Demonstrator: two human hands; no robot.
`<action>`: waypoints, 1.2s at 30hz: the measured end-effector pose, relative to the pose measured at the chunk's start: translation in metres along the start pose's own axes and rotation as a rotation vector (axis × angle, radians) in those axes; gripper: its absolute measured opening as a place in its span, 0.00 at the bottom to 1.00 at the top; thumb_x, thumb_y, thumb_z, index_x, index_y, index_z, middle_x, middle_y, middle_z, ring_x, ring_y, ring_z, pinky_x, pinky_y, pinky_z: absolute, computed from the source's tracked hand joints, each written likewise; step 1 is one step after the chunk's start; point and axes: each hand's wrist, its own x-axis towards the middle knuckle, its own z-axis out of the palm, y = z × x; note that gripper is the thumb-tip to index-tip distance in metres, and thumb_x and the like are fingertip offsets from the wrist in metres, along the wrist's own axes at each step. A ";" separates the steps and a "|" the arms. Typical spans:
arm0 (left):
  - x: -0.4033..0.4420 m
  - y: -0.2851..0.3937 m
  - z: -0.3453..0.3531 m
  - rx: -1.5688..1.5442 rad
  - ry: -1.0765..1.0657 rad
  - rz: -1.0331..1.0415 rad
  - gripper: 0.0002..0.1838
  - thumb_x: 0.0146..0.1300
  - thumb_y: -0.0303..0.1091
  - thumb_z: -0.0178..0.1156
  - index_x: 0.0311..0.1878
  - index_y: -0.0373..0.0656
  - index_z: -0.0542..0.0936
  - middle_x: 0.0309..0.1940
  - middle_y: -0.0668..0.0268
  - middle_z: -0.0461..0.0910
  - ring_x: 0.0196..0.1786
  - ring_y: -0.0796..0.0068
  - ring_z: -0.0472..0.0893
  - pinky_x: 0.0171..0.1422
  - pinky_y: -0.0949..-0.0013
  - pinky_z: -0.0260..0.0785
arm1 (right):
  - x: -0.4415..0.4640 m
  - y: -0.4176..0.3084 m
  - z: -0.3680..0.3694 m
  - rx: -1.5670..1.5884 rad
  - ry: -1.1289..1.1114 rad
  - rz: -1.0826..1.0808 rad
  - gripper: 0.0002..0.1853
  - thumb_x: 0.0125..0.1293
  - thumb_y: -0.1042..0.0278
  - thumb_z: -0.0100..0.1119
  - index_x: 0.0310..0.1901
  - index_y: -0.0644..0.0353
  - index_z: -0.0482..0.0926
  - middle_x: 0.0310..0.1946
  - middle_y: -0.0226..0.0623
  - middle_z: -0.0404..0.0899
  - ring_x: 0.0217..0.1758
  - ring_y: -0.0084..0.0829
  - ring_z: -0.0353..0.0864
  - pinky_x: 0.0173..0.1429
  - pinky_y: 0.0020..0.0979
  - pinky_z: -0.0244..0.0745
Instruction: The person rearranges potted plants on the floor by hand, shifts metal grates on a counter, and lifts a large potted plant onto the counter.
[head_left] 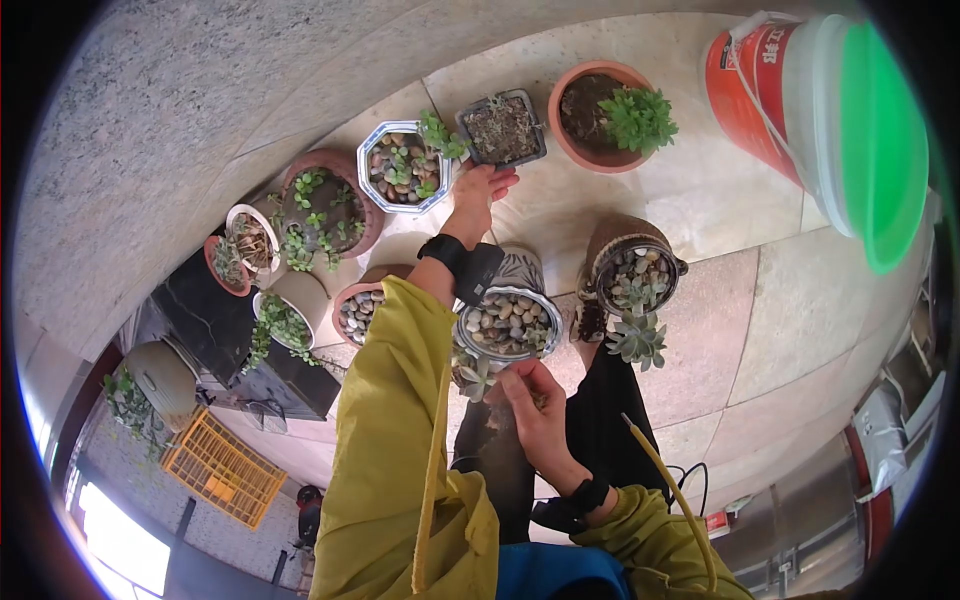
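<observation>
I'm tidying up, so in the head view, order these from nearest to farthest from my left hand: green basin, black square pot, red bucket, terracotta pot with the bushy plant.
From your left hand:
1. Black square pot, just beyond the hand.
2. Terracotta pot, right of the square pot.
3. Red bucket, upper right.
4. Green basin, far right.

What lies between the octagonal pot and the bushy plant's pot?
In the head view, the square pot stands between them, with a leafy sprig leaning from the octagonal pot toward it.
</observation>
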 end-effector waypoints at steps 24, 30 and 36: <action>-0.019 -0.036 -0.018 0.018 0.008 0.027 0.30 0.66 0.28 0.47 0.73 0.42 0.59 0.53 0.57 0.78 0.49 0.57 0.84 0.52 0.59 0.68 | 0.005 -0.008 0.007 -0.044 0.005 0.099 0.06 0.74 0.70 0.53 0.43 0.64 0.74 0.31 0.30 0.79 0.36 0.17 0.75 0.44 0.21 0.69; 0.006 -0.001 0.005 -0.083 0.005 0.079 0.18 0.64 0.33 0.50 0.57 0.45 0.67 0.52 0.55 0.78 0.55 0.53 0.82 0.60 0.54 0.64 | 0.006 -0.006 0.003 -0.038 -0.019 0.091 0.06 0.74 0.69 0.53 0.44 0.63 0.74 0.31 0.29 0.80 0.36 0.16 0.74 0.43 0.20 0.68; 0.008 -0.012 0.009 -0.121 0.020 0.121 0.19 0.66 0.38 0.53 0.57 0.42 0.66 0.55 0.52 0.78 0.53 0.54 0.81 0.60 0.59 0.63 | 0.007 -0.008 0.002 -0.042 0.003 0.023 0.06 0.74 0.69 0.54 0.43 0.63 0.75 0.30 0.29 0.80 0.35 0.17 0.74 0.43 0.21 0.69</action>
